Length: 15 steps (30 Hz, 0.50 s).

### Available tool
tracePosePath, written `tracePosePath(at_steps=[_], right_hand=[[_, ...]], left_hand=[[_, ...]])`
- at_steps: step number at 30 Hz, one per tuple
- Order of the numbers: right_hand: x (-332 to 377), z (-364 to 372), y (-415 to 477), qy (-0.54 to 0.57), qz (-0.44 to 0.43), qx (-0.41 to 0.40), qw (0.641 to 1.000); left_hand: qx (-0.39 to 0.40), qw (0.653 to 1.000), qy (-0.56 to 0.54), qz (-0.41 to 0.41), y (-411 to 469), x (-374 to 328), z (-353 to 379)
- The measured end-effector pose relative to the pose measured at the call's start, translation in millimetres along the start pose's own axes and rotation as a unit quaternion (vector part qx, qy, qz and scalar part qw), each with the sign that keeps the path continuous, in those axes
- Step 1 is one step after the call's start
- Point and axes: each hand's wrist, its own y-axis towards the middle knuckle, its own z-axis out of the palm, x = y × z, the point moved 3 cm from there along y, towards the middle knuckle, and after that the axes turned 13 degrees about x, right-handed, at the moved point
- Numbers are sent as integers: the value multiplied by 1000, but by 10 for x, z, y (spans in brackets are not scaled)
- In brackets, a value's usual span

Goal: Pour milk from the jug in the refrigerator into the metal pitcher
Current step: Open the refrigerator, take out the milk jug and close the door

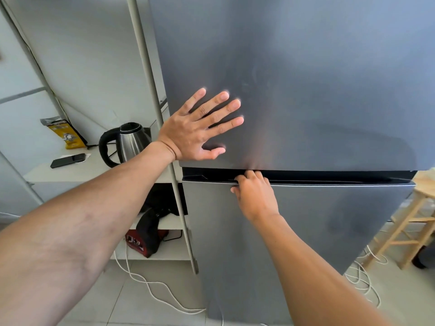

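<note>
Print on the crumpled yellow bag [68, 135] is too blurred to read; a steel kettle with black handle [128, 143] stands nearby. Left hand [195, 130] lies flat, fingers spread, on the upper door of the tall grey refrigerator [317, 90]; right hand [255, 196] hooks fingers into its lower door's top groove.

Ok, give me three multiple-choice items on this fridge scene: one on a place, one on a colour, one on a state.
1. Where is the kettle? A on the shelf left of the refrigerator; B on the floor; C atop the refrigerator.
2. What colour is the kettle's handle? A red; B black; C white.
3. How is the left hand? A fisted; B gripping the kettle; C flat on the upper door.
Answers: 1 A, it stands on the white shelf; 2 B, the handle loop is black; 3 C, straight fingers spread on the door.
</note>
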Motion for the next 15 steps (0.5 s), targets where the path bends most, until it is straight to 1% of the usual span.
tracePosePath(at_steps=[6, 15], right_hand=[[17, -6, -12, 16, 12, -9, 1000], [38, -17, -40, 16, 2, -20, 1000]], left_hand=[[-6, 1000, 13, 3, -16, -29, 42], [-6, 1000, 27, 0, -43, -9, 65]])
